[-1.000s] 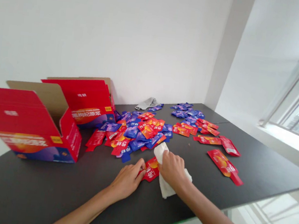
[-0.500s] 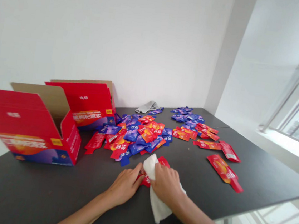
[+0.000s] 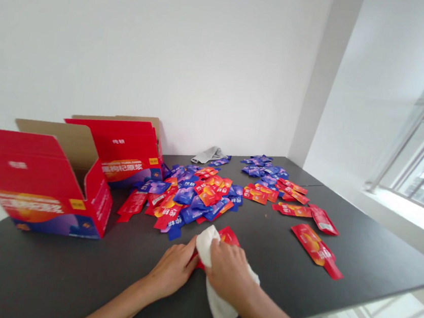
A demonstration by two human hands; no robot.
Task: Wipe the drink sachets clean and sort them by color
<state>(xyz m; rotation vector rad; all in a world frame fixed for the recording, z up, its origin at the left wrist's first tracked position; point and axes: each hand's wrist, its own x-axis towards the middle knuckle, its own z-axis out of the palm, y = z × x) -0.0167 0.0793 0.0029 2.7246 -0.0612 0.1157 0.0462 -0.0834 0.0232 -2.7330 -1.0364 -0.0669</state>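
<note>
At the near middle of the black table, my left hand [image 3: 175, 268] grips one end of a red pouch [image 3: 229, 235] between thumb and fingers. My right hand [image 3: 228, 272] is closed on a white cloth [image 3: 220, 303], pressing it against the same pouch. Most of the pouch is hidden under the cloth and fingers; its red far end shows beyond my right hand. Just past my hands lies a heap of red and blue pouches [image 3: 208, 194].
Two open red cartons [image 3: 59, 182] stand at the left. A grey cloth [image 3: 209, 154] lies by the wall. Blue pouches [image 3: 266, 170] and red pouches [image 3: 315, 246] are spread on the right of the black table [image 3: 364, 232], whose edge runs along the right.
My right hand and the white cloth have shifted slightly left and nearer, toward my left hand. My left hand stays on the pouch. The view has tilted a little.
</note>
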